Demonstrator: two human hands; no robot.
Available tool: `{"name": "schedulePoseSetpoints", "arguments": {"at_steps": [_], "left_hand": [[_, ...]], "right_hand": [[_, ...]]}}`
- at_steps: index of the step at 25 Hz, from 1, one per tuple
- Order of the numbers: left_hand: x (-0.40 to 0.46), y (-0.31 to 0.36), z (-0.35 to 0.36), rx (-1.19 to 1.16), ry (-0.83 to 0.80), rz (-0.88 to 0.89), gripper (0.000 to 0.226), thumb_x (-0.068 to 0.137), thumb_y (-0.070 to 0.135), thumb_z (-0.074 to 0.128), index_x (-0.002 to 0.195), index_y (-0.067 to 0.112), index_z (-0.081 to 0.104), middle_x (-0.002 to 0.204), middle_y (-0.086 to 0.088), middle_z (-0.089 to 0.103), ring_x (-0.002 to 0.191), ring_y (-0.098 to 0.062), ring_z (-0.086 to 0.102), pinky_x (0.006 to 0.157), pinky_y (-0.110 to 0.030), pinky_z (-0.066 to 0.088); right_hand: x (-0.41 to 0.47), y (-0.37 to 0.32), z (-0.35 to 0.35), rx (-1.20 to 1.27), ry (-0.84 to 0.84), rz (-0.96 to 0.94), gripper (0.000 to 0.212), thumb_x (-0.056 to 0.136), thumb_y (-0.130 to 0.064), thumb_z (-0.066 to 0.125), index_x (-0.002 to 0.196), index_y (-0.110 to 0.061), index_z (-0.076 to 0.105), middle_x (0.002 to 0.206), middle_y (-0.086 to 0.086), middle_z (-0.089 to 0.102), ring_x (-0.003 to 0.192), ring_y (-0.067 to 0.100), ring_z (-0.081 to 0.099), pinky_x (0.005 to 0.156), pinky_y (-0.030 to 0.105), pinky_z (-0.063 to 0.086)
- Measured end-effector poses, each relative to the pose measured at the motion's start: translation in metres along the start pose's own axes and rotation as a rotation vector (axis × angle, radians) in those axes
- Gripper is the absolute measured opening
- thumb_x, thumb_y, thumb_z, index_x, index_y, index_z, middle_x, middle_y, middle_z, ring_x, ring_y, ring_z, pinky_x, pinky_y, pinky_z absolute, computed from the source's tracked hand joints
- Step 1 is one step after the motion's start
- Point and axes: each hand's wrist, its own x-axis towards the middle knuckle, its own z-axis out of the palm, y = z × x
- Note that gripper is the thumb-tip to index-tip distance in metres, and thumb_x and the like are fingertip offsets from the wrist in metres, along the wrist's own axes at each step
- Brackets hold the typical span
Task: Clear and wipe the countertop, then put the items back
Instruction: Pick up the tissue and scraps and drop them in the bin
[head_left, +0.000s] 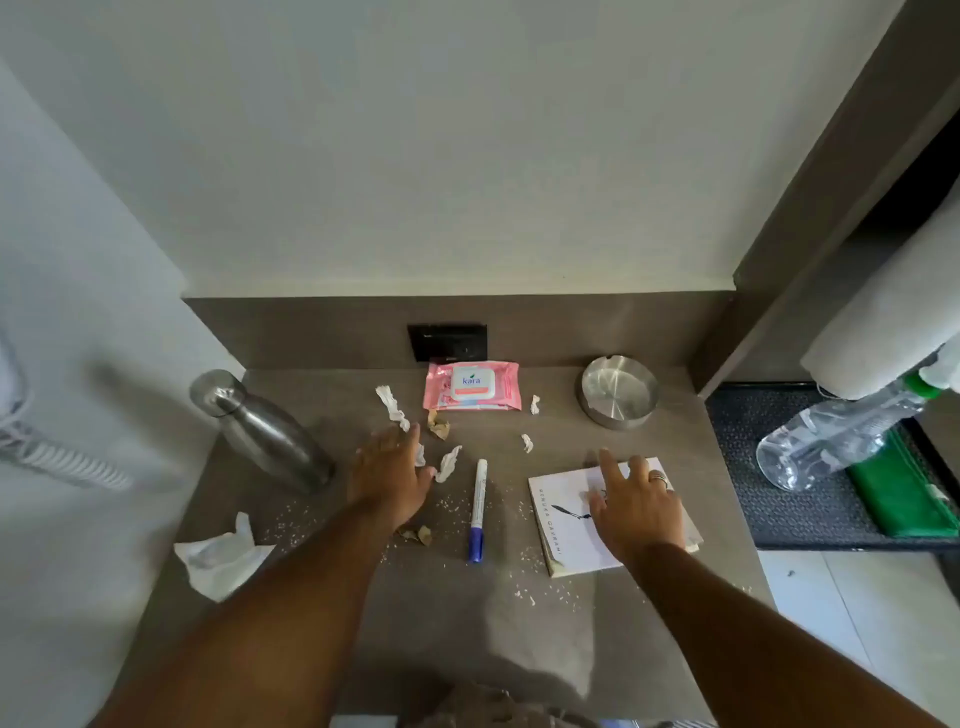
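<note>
The grey countertop (467, 623) is littered with crumbs, dry leaf bits and torn paper scraps (448, 463). My left hand (389, 473) hovers open over the scraps near a steel bottle (270, 436). My right hand (634, 506), wearing a ring, rests with fingers spread on a white book (566, 540). Between the hands lies a blue-capped white marker (478, 509). At the back sit a pink wet-wipe pack (471, 386) and a steel ashtray (618, 391). A crumpled tissue (221, 558) lies at the left edge.
A black wall socket (447, 340) is set in the backsplash. To the right, lower down, a black mat (779, 467) holds a clear spray bottle (831, 436) and a green cloth (904, 488). A white paper roll (883, 312) hangs above them.
</note>
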Motion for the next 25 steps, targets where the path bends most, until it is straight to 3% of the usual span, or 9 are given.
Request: {"name": "schedulePoseSetpoints", "arguments": {"at_steps": [3,5,8,11,14,16,17,20,25], "left_hand": [[0.009,0.005,0.007,-0.076,0.032,-0.061,0.066,0.092,0.045,0.056,0.149,0.022,0.033,0.145,-0.008,0.049,0.132,-0.028,0.046,0.105,-0.041,0.042],[0.012,0.011,0.011,-0.082,0.043,-0.01,0.061,0.093,0.046,0.054,0.148,0.026,0.035,0.134,-0.008,0.058,0.121,-0.028,0.055,0.096,-0.04,0.047],[0.012,0.018,0.017,-0.068,0.028,0.068,0.054,0.093,0.047,0.054,0.142,0.03,0.042,0.125,-0.005,0.062,0.113,-0.025,0.059,0.091,-0.038,0.049],[0.017,0.021,0.02,-0.056,-0.012,0.076,0.034,0.093,0.042,0.057,0.123,0.026,0.059,0.113,-0.001,0.065,0.103,-0.019,0.061,0.08,-0.03,0.043],[0.017,0.021,0.017,-0.134,-0.007,0.071,0.015,0.095,0.033,0.055,0.099,0.022,0.065,0.094,0.002,0.065,0.083,-0.01,0.06,0.065,-0.023,0.038],[0.017,0.016,0.01,-0.253,0.05,-0.03,0.014,0.096,0.027,0.052,0.095,0.019,0.063,0.082,0.005,0.062,0.07,-0.006,0.055,0.056,-0.023,0.037],[0.018,0.01,0.007,-0.314,0.092,-0.098,0.015,0.097,0.025,0.05,0.097,0.017,0.063,0.082,0.004,0.063,0.07,-0.009,0.057,0.056,-0.026,0.042],[0.024,-0.01,0.0,-0.434,0.172,-0.275,0.025,0.1,0.021,0.043,0.117,0.017,0.061,0.105,-0.004,0.071,0.094,-0.023,0.066,0.076,-0.036,0.054],[0.049,-0.034,-0.006,-0.5,0.095,-0.427,0.046,0.091,0.001,0.05,0.134,0.019,0.053,0.125,-0.009,0.062,0.111,-0.025,0.061,0.084,-0.037,0.051]], "right_hand": [[0.002,0.005,0.017,0.136,-0.066,0.07,0.034,0.098,-0.043,0.041,0.13,-0.031,0.042,0.113,0.009,0.048,0.092,0.029,0.063,0.075,0.039,0.059],[0.007,0.005,0.023,0.241,-0.087,0.064,0.029,0.099,-0.032,0.043,0.128,-0.03,0.046,0.11,0.008,0.048,0.085,0.027,0.064,0.074,0.04,0.06],[0.027,-0.003,0.019,0.384,-0.096,-0.05,0.043,0.094,-0.006,0.05,0.131,-0.028,0.051,0.124,0.009,0.051,0.1,0.03,0.061,0.086,0.04,0.056],[0.059,-0.018,0.002,0.401,-0.077,-0.14,0.057,0.086,0.011,0.049,0.132,-0.022,0.053,0.13,0.009,0.051,0.109,0.031,0.058,0.092,0.04,0.053],[0.096,-0.039,-0.007,0.391,-0.086,-0.177,0.039,0.09,-0.004,0.048,0.128,-0.016,0.053,0.126,0.012,0.053,0.104,0.034,0.06,0.087,0.043,0.052],[0.118,-0.057,-0.007,0.426,-0.086,-0.11,0.028,0.096,-0.023,0.044,0.122,-0.016,0.051,0.119,0.014,0.057,0.099,0.034,0.062,0.081,0.042,0.053],[0.126,-0.066,-0.007,0.439,-0.091,-0.086,0.028,0.097,-0.029,0.045,0.121,-0.016,0.05,0.117,0.014,0.058,0.099,0.034,0.063,0.081,0.041,0.053],[0.143,-0.086,0.0,0.453,-0.109,-0.015,0.029,0.095,-0.035,0.051,0.115,-0.014,0.049,0.112,0.015,0.06,0.098,0.036,0.064,0.082,0.045,0.054],[0.156,-0.091,0.014,0.443,-0.124,0.004,0.018,0.092,-0.016,0.049,0.105,-0.008,0.059,0.105,0.015,0.066,0.092,0.033,0.066,0.076,0.039,0.055]]}}
